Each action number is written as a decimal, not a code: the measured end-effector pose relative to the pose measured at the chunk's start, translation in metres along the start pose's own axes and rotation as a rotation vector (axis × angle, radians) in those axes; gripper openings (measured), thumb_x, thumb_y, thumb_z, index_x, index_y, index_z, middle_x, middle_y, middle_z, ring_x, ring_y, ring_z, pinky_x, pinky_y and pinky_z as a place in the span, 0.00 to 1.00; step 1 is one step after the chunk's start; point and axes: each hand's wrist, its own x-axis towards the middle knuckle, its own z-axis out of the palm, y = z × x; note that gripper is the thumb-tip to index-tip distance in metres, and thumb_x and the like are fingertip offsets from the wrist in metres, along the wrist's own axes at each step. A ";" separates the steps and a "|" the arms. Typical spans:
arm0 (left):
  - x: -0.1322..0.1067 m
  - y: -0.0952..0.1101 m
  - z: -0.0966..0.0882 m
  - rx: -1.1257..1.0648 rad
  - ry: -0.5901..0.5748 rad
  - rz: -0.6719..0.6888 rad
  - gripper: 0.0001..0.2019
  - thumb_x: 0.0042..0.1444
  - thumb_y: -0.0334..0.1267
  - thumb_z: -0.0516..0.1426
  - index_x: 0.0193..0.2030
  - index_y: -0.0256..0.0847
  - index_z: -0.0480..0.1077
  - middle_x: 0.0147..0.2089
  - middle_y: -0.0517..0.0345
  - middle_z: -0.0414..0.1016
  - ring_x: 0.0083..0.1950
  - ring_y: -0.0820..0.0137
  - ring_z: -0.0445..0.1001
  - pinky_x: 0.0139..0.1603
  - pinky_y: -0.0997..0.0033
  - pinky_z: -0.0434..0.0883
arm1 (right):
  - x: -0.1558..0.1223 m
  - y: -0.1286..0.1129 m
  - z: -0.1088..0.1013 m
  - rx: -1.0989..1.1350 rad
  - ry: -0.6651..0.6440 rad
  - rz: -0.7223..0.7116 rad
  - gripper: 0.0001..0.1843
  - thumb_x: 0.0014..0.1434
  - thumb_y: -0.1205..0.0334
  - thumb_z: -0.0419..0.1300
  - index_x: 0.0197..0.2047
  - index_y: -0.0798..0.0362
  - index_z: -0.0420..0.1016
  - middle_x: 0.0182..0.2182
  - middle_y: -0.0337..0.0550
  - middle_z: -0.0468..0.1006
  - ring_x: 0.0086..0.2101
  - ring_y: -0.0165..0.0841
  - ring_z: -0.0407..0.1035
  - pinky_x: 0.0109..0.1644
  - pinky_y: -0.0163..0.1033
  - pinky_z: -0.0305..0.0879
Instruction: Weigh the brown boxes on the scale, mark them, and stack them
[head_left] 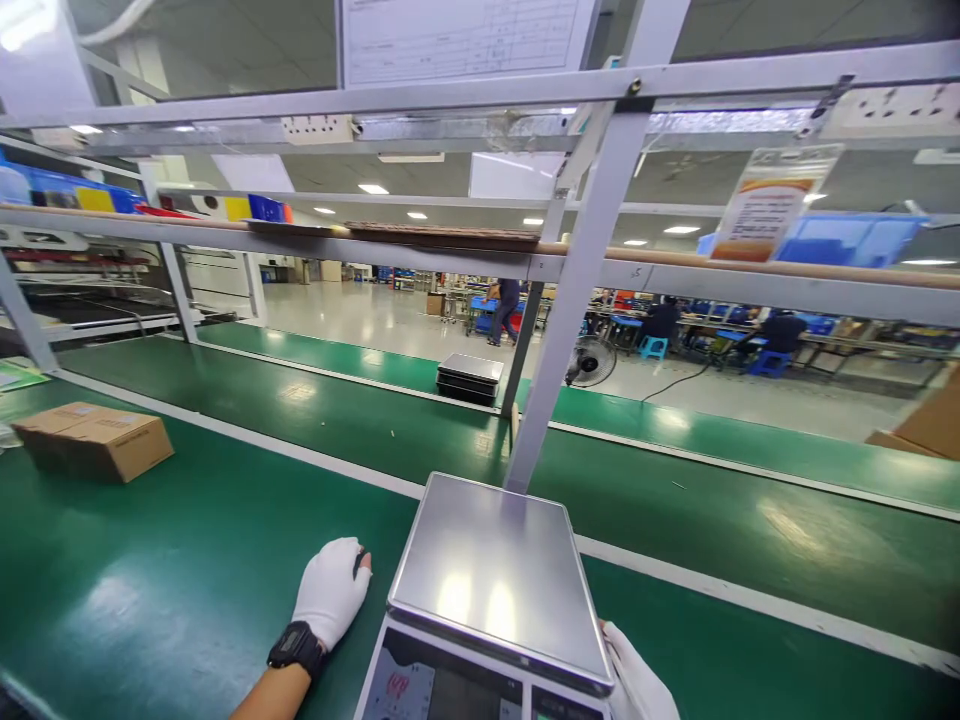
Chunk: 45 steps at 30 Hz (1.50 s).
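Upper left: blue and yellow bins (97,200) stood along the raised shelf (420,243)
Brown cardboard: the carton (124,445) lay on the green counter (187,590), well apart from both hands; one box or two side by side, I could not tell
Black watch: the watch (296,648) sat around the left wrist, just below the white glove
Left hand: the left hand (331,595), gloved with a bare fingertip showing, was near the left side of the scale (499,570); its fingers were curled inward, and I could not tell whether they held anything small
Scale: it was between the two hands, its broad shiny pan facing up and its front panel, marked with red writing, cut off by the lower edge of view; whether it rested on the counter or was raised, I could not tell
Silver-topped stack: a dark stack (470,378) sat on the far green strip, left of the slanting post (574,290)
Right hand: the white-gloved right hand (637,672) was against the scale's right edge; its fingers were mostly hidden, so how tightly they closed I could not tell
Far right: a blue bin (847,242) stood on the shelf behind a hanging card (769,215)
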 end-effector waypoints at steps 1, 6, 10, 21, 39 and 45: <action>0.000 -0.001 0.000 0.001 -0.006 0.003 0.13 0.61 0.38 0.49 0.42 0.36 0.73 0.46 0.46 0.75 0.50 0.60 0.72 0.53 0.63 0.67 | 0.001 0.002 0.001 -0.030 0.001 -0.034 0.23 0.56 0.45 0.50 0.48 0.49 0.74 0.52 0.46 0.75 0.47 0.42 0.73 0.42 0.41 0.73; -0.002 -0.002 0.000 0.005 -0.022 0.011 0.14 0.61 0.39 0.49 0.43 0.36 0.73 0.46 0.47 0.76 0.51 0.60 0.72 0.53 0.63 0.67 | 0.001 0.008 0.003 -0.113 0.002 -0.159 0.21 0.59 0.48 0.49 0.48 0.48 0.74 0.47 0.43 0.78 0.45 0.39 0.73 0.47 0.40 0.71; -0.002 -0.002 0.001 0.014 -0.027 0.009 0.14 0.61 0.40 0.49 0.43 0.36 0.73 0.47 0.47 0.76 0.51 0.60 0.72 0.53 0.63 0.67 | -0.002 0.004 0.002 -0.117 0.015 -0.147 0.21 0.59 0.49 0.49 0.47 0.49 0.75 0.46 0.43 0.79 0.44 0.39 0.74 0.43 0.38 0.72; -0.002 -0.001 0.000 0.020 -0.027 -0.005 0.14 0.61 0.39 0.50 0.44 0.37 0.73 0.48 0.48 0.76 0.51 0.61 0.72 0.54 0.64 0.67 | 0.001 0.009 0.002 -0.075 0.048 -0.179 0.19 0.58 0.50 0.51 0.46 0.49 0.76 0.46 0.44 0.79 0.44 0.39 0.75 0.39 0.37 0.74; -0.002 0.000 -0.002 0.014 -0.024 -0.001 0.12 0.61 0.39 0.49 0.42 0.38 0.73 0.46 0.49 0.76 0.50 0.62 0.72 0.53 0.65 0.66 | -0.003 0.001 0.000 -0.086 0.010 -0.111 0.21 0.58 0.50 0.50 0.48 0.50 0.74 0.49 0.44 0.78 0.47 0.39 0.73 0.42 0.38 0.74; -0.002 -0.001 0.000 0.016 -0.026 -0.007 0.13 0.61 0.39 0.49 0.43 0.38 0.73 0.47 0.48 0.75 0.51 0.62 0.72 0.54 0.65 0.66 | -0.004 -0.001 0.000 -0.083 0.007 -0.092 0.22 0.58 0.50 0.50 0.48 0.51 0.73 0.51 0.46 0.76 0.49 0.39 0.72 0.42 0.39 0.74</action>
